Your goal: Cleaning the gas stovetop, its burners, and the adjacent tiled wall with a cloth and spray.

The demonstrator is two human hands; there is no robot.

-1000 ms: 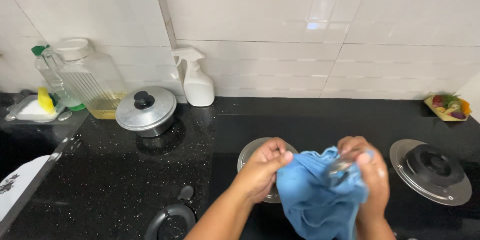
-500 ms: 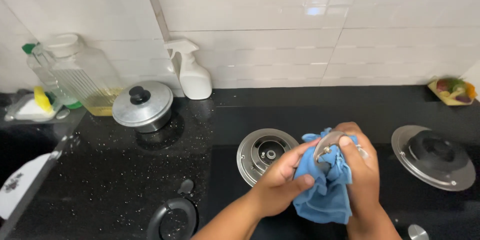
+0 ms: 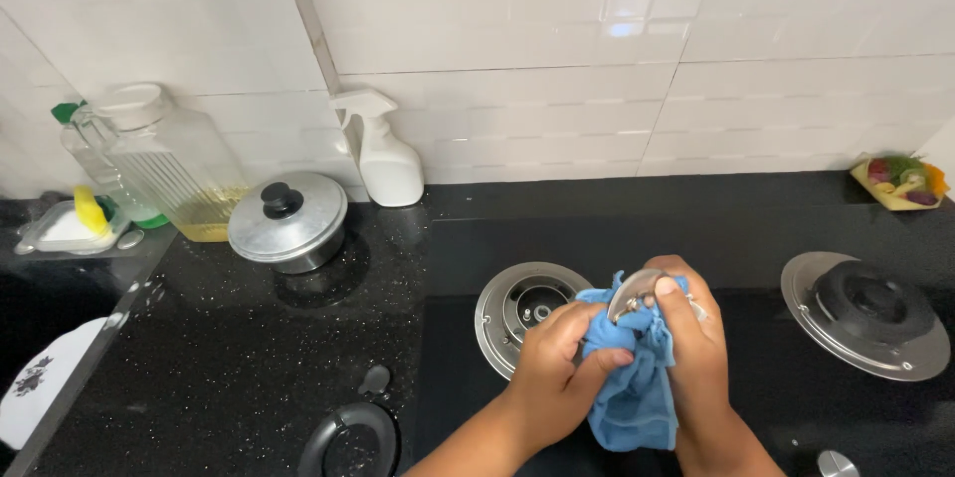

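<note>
Both my hands are together over the black glass stove [image 3: 696, 238], just right of the left burner ring [image 3: 517, 310]. My left hand [image 3: 557, 368] clutches a bunched blue cloth [image 3: 632, 392] that hangs down between my wrists. My right hand [image 3: 691, 338] grips a small shiny metal burner part [image 3: 637, 290], partly wrapped in the cloth, with only its curved rim showing. The left hand's fingers press the cloth against that metal part.
A right burner with its black cap [image 3: 865, 310] sits at the right. A lidded steel pot [image 3: 286, 221], white spray bottle [image 3: 383, 154] and glass oil jar [image 3: 164, 164] stand at the back left. A small fruit-filled dish [image 3: 898, 182] is far right. A black round piece [image 3: 350, 437] lies near the front.
The cloth has gone from spread open to bunched tightly around the metal part. My hands have closed together and shifted slightly, with the metal rim now showing at the top.
</note>
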